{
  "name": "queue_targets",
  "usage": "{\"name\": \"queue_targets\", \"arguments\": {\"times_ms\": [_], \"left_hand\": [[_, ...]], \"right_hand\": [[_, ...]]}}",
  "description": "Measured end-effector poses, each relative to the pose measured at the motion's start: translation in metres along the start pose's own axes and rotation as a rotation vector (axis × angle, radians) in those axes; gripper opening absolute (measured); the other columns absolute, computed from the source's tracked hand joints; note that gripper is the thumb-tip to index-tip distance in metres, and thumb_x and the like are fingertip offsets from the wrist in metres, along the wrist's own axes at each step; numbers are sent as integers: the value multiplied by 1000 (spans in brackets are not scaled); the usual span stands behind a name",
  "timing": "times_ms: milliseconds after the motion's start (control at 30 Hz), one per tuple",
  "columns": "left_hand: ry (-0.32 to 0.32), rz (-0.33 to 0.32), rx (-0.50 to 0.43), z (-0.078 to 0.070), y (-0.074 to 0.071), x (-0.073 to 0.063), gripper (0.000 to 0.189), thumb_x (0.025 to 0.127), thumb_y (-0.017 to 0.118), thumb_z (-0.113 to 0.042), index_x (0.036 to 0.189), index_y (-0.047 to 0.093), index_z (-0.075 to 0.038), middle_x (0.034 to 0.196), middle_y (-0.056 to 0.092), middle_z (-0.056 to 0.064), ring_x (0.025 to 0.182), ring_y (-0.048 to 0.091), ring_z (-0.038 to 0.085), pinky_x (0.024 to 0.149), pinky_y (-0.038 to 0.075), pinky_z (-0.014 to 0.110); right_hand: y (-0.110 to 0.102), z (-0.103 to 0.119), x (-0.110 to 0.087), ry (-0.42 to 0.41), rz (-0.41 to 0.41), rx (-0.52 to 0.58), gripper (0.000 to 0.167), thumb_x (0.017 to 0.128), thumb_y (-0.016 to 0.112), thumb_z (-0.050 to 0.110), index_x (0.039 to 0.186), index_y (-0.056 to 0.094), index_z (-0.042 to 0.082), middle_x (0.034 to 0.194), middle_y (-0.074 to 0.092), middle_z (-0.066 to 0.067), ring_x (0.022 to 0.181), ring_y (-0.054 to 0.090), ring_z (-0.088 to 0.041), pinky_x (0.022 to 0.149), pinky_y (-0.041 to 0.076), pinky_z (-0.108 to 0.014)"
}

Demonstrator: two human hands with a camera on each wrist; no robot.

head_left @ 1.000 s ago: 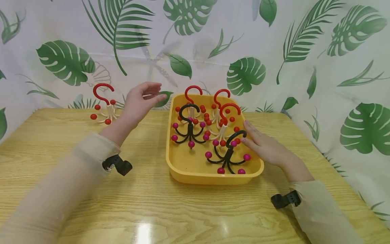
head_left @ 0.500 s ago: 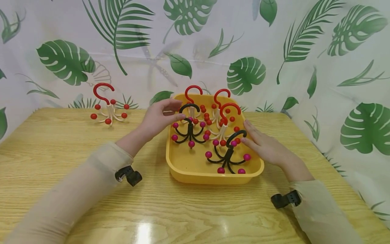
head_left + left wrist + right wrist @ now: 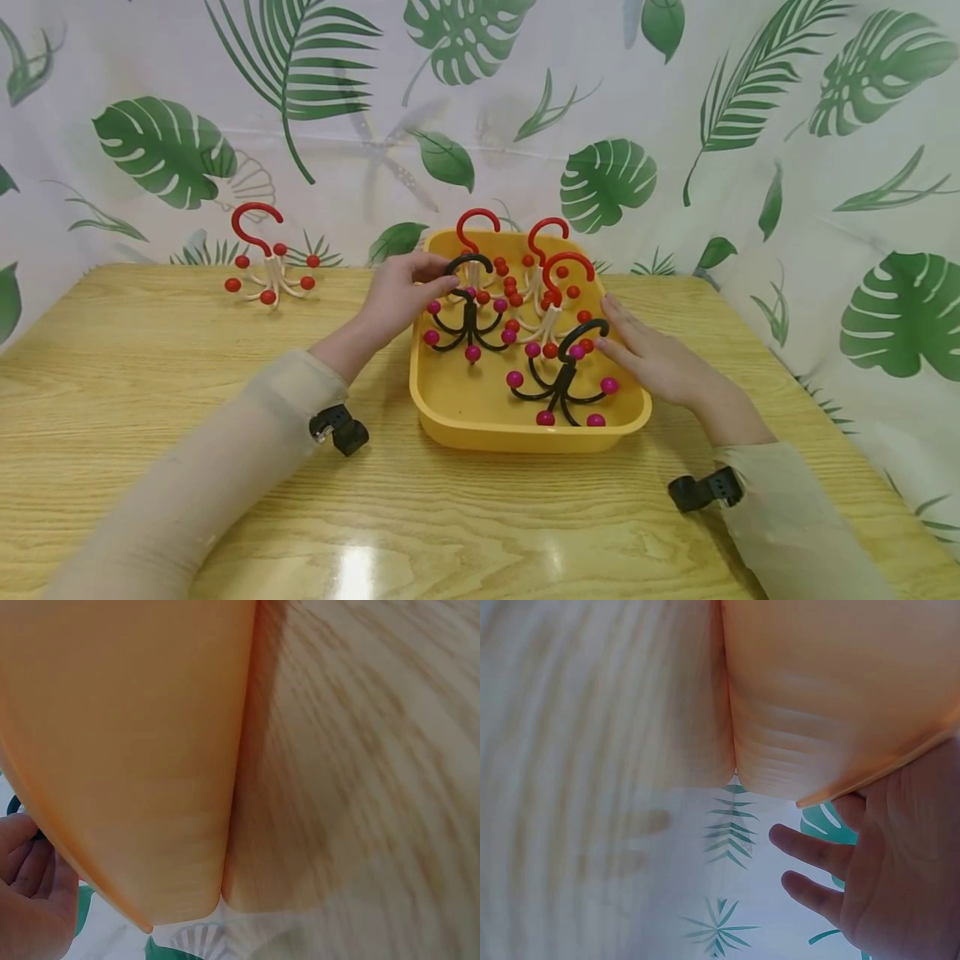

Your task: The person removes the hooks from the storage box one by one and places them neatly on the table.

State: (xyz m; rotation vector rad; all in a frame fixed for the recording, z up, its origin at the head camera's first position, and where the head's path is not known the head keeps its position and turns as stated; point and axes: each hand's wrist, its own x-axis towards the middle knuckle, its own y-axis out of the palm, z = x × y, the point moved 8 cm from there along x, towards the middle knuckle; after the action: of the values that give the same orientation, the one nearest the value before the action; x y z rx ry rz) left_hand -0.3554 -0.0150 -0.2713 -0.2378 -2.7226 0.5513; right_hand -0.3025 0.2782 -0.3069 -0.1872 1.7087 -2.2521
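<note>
A yellow plastic tray (image 3: 480, 400) holds several octopus-shaped hangers, each with one large hook on top and curved arms tipped with balls. My left hand (image 3: 401, 296) reaches over the tray's left rim and pinches the hook of a black hanger (image 3: 469, 317) with magenta balls, thumb and fingers around it. That hanger stands upright. In the left wrist view, the left hand (image 3: 34, 900) shows at the rim beside a bit of black hook. My right hand (image 3: 663, 358) rests along the right rim, fingers extended. A second black hanger (image 3: 562, 383) leans in the tray near the right thumb.
Hangers with red hooks and cream arms, such as the cream hanger (image 3: 551, 321), crowd the tray's far half. One more red-hooked hanger (image 3: 272, 275) stands on the wooden table (image 3: 225, 375) at the back left. A leaf-patterned cloth (image 3: 510, 108) hangs behind.
My left hand has moved right, from beside the red-hooked hanger on the table to the black hanger's hook, and now pinches it. The right hand has stayed on the rim.
</note>
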Motion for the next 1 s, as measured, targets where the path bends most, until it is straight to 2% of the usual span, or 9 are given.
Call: {"name": "queue_targets", "arguments": {"times_ms": [200, 367, 500, 600, 767, 1000], "left_hand": [[-23, -13, -24, 1, 2, 3, 21, 89, 69, -19, 105, 70, -5, 95, 69, 7, 87, 66, 20, 77, 54, 31], [-8, -10, -42, -2, 3, 4, 21, 89, 69, -18, 104, 71, -5, 93, 70, 8, 87, 68, 26, 77, 55, 36], [8, -25, -42, -5, 1, 3, 21, 89, 69, -20, 104, 72, -5, 91, 70, 7, 86, 67, 25, 75, 55, 37], [35, -51, -38, -10, -2, 2, 21, 89, 69, -21, 103, 72, -6, 91, 70, 6, 83, 66, 21, 73, 54, 34], [94, -90, -90, -21, -11, 2, 21, 88, 70, -18, 103, 72, -3, 93, 71, 8, 83, 67, 19, 75, 55, 30], [114, -134, -143, -32, -28, 4, 24, 88, 71, -16, 105, 71, 0, 94, 71, 11, 82, 68, 23, 76, 55, 28]], "right_hand": [[0, 0, 0, 2, 3, 19, 73, 100, 29, 55, 153, -2, 17, 159, -6, -2, 144, 5, -34, 111, 12, -57], [0, -1, 0, 0, 4, 24, 72, 100, 29, 54, 153, -2, 17, 159, -6, -2, 144, 5, -34, 111, 12, -57], [0, -1, 0, -2, 5, 19, 72, 100, 29, 54, 153, -2, 17, 159, -6, -3, 144, 5, -34, 111, 12, -56], [0, -1, 0, -3, 5, 21, 72, 100, 29, 54, 153, -2, 17, 159, -6, -2, 144, 5, -34, 111, 12, -56], [1, -2, 0, -2, 3, 25, 72, 100, 29, 55, 153, -2, 17, 159, -6, -2, 144, 5, -34, 111, 11, -56], [1, -2, 0, -1, -1, 30, 73, 99, 29, 56, 153, -2, 17, 159, -6, -3, 144, 4, -34, 111, 11, -57]]}}
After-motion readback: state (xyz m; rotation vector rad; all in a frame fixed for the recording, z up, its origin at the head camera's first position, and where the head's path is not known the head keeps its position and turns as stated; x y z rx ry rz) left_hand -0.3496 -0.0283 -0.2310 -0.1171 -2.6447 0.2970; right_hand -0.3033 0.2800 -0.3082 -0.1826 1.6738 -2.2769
